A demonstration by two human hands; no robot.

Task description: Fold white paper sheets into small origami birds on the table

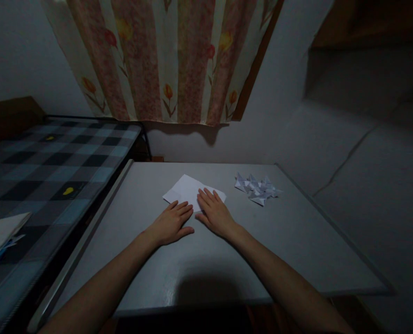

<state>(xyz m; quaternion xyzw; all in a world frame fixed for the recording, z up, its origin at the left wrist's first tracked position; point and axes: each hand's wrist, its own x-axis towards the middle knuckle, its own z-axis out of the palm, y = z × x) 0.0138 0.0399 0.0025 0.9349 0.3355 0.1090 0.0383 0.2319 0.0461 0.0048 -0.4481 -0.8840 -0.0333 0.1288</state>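
Note:
A white sheet of paper (187,188), partly folded, lies in the middle of a grey table (206,260). My left hand (171,225) lies flat on the table with its fingers stretched out, the fingertips touching the paper's near edge. My right hand (215,211) also lies flat, fingers together and extended, pressing on the right part of the paper. Neither hand holds anything.
A small heap of folded white paper pieces (257,188) sits on the table to the right. A bed with a checked cover (53,162) stands to the left, with a stack of paper (1,232) on it. A flowered curtain (171,60) hangs behind the table.

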